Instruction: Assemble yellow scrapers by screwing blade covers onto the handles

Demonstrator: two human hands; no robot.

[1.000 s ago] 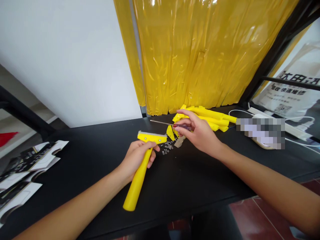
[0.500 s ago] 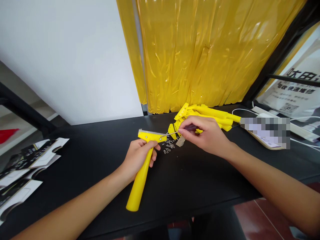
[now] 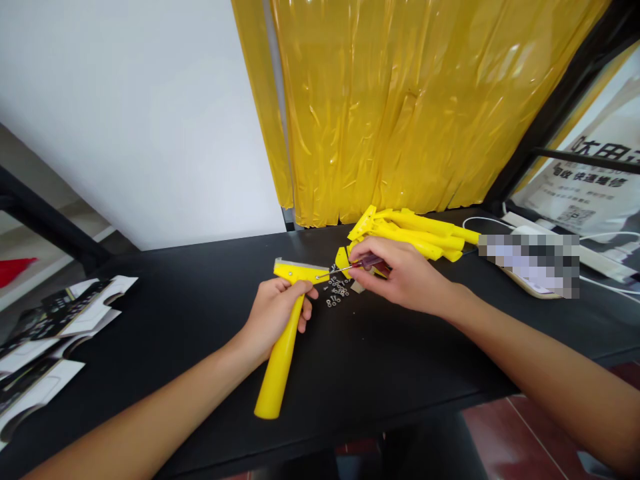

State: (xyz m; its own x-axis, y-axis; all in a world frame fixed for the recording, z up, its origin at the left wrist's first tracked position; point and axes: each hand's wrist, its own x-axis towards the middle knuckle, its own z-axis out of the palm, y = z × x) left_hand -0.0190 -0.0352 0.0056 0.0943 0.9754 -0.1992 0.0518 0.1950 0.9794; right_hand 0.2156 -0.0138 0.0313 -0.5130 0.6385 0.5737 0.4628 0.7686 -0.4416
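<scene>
Screwdriver (image 3: 369, 261) is found pinched in the right hand (image 3: 400, 275), its shaft (image 3: 343, 270) directed leftward to the right-end screw (image 3: 317, 277) of the yellow scraper (image 3: 283, 350), clasped by the left hand (image 3: 277, 308) over the table (image 3: 175, 313).

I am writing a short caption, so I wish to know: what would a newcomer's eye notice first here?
Probably the glossy yellow sheeting hanging behind the black table. Next, near the centre, the left hand has its fingers around a yellow scraper, while the right hand holds a screwdriver pointing at the scraper's head.
</scene>
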